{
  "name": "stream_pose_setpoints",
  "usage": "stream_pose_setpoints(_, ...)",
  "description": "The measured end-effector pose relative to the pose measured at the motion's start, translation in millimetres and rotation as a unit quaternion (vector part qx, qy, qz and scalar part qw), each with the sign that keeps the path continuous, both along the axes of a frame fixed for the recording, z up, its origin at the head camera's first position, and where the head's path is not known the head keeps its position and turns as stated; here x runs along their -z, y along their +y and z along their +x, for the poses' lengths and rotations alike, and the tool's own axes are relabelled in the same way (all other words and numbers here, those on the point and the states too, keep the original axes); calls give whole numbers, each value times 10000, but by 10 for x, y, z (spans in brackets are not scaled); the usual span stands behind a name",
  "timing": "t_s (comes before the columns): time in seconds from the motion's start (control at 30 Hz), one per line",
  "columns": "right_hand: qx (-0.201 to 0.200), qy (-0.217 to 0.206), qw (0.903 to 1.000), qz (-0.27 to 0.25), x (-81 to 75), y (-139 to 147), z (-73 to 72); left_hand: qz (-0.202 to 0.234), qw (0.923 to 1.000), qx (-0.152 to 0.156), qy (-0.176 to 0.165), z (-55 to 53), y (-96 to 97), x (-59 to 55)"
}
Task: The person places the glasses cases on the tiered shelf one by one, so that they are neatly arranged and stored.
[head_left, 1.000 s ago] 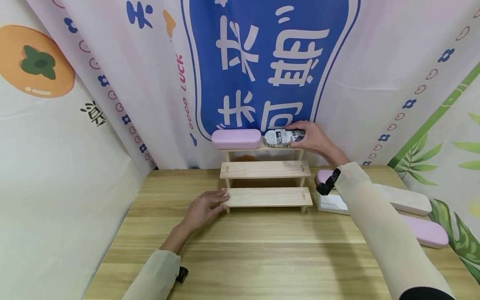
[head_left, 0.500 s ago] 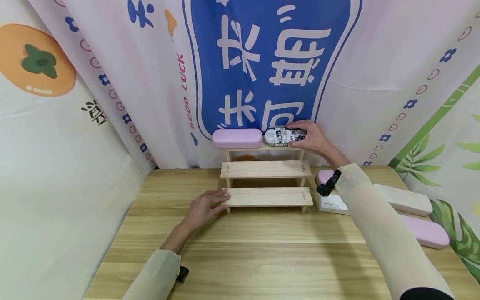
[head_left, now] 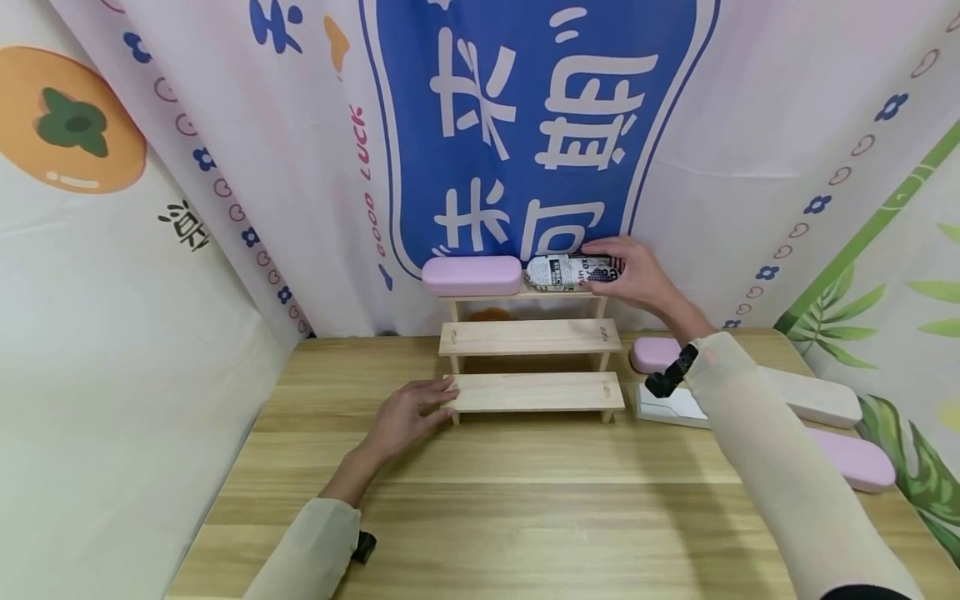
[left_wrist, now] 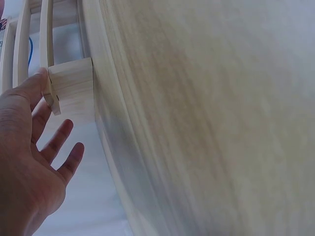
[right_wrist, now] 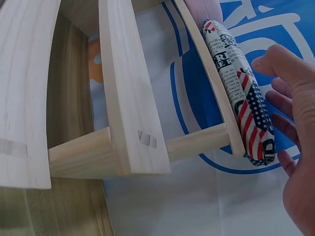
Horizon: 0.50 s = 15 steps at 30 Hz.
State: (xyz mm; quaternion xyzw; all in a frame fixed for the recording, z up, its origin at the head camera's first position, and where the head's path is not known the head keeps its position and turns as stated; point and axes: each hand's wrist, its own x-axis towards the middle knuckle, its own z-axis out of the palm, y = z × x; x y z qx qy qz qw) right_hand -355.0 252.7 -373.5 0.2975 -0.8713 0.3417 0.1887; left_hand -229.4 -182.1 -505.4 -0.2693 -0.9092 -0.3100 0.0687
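A stepped wooden display stand [head_left: 536, 392] with three tiers stands at the back of the table. My left hand [head_left: 408, 417] pinches the left end of its lowest board between thumb and index finger; the other fingers [left_wrist: 56, 140] spread free in the left wrist view. On the top tier lie a pink glasses case [head_left: 471, 276] and, to its right, a glasses case with newspaper and flag print [right_wrist: 241, 93]. Beside that printed case is my right hand [head_left: 637, 273], its fingers loosely bent and a small gap from the case in the right wrist view.
Right of the stand, partly behind my right forearm, lie a small pink case [head_left: 652, 354], a flat white box [head_left: 669, 406], a long white case [head_left: 813, 397] and another pink case [head_left: 855, 460]. A printed curtain [head_left: 720, 208] hangs right behind the stand.
My right hand has shifted slightly to the right, away from the printed glasses case, which stays on the top tier. The left hand keeps its place at the lowest board.
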Motion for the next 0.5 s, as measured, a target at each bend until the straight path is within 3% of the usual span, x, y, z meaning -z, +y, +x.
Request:
stream_pose_setpoints(0.23, 29, 56, 9999, 88, -40, 59, 105, -57, 10000, 9, 10, -11, -11, 11)
stream_pose_setpoints(0.5, 270, -230, 9994, 52, -59, 185, 293, -48, 9999, 76, 61, -23, -12, 16)
